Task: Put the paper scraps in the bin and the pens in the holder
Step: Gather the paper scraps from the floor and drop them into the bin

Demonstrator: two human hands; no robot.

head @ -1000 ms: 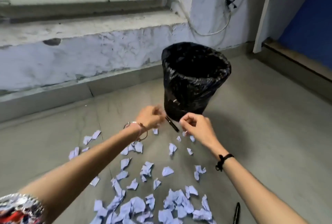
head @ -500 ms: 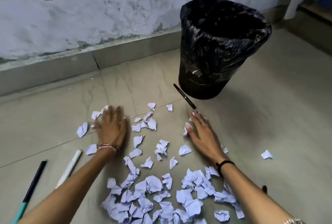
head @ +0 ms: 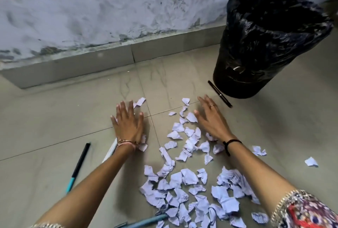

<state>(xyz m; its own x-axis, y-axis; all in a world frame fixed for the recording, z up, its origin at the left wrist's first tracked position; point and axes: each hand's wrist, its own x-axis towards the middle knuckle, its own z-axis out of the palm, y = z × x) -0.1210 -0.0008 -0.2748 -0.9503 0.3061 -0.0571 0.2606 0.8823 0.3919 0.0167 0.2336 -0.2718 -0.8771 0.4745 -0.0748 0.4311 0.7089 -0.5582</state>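
Head view looks down on a grey tiled floor (head: 54,118) that runs up to a scuffed whitish wall (head: 91,17) with a low skirting, and every place below is told from the bin (head: 270,44), a round one lined with a black plastic bag, standing upright at the upper right, near the wall. Spread across the floor below and left of the bin lie the paper scraps (head: 184,178), pale lilac torn pieces, thickest in the heap farthest from the bin and thinner toward it, with two stray pieces off to the right, below the bin. Both bare forearms reach in from the bottom edge. Left of the bin, well apart from it, the left hand (head: 128,123) lies palm down with fingers spread, flat over a few scraps, gripping nothing. Nearer the bin, the right hand (head: 212,118) is also open and palm down, fingers apart, resting at the edge of the scraps. A black pen (head: 220,94) lies just beside the foot of the bin, close to the right fingertips. Far left of the bin lie a black and teal pen (head: 78,166) and a white pen (head: 111,150) partly hidden under the left wrist
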